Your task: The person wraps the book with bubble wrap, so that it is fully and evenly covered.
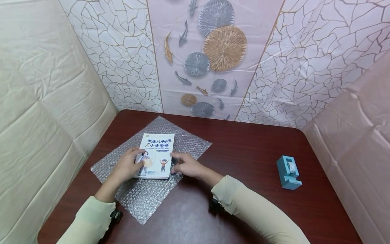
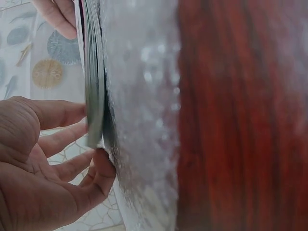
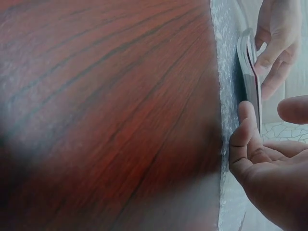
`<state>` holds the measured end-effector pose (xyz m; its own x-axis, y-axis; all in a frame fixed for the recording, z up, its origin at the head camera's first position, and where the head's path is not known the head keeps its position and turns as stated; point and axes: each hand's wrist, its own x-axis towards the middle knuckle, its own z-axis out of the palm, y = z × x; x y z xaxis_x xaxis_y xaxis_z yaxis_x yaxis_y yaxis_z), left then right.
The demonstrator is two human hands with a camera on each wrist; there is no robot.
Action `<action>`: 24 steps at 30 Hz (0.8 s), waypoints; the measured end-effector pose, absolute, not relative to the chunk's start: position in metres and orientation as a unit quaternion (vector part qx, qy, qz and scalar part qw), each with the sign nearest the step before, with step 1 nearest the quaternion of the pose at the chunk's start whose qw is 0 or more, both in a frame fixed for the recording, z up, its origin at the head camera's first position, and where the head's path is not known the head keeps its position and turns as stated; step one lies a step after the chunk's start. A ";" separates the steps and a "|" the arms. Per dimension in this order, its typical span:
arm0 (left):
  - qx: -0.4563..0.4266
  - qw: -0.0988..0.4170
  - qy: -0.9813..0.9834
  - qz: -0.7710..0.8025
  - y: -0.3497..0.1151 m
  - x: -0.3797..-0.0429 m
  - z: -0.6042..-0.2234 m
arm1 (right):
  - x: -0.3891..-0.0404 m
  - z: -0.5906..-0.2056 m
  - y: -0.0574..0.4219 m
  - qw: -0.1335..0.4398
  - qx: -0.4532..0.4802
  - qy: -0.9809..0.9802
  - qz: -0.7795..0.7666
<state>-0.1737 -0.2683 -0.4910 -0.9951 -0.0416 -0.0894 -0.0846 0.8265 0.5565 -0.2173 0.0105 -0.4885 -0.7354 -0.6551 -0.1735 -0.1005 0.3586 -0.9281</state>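
A white paperback book (image 1: 158,156) with a cartoon cover lies on a sheet of bubble wrap (image 1: 143,200). My left hand (image 1: 126,166) grips its left side, with two digits over the cover. In the left wrist view, a curled finger (image 2: 105,168) sits low at the edge of the pages (image 2: 94,82), which bow at one corner. At the opposite side is my right hand (image 1: 190,166), its fingers beside the book's right edge. The right wrist view shows a bent finger (image 3: 246,115) at that edge and another digit standing off the cover.
A teal tape dispenser (image 1: 287,173) with a roll of tape stands on the right of the dark red wooden table (image 1: 237,162). Pale padded cloth (image 1: 39,101) borders the table at the left, and a patterned hanging (image 1: 195,84) covers the back.
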 end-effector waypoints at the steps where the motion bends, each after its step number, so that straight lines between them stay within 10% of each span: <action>1: -0.036 0.040 0.955 0.292 -0.268 -0.173 -0.490 | -0.217 -0.488 0.010 0.270 -0.244 0.780 -0.509; 24: -0.038 0.039 0.967 0.248 -0.260 -0.170 -0.490 | -0.209 -0.487 0.013 0.149 -0.342 0.861 -0.346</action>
<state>-0.1698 -0.2595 -0.4904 -0.9941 -0.0537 -0.0938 -0.0922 0.8741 0.4769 -0.2094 0.0133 -0.4871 -0.7220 -0.6916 -0.0199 -0.4855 0.5269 -0.6976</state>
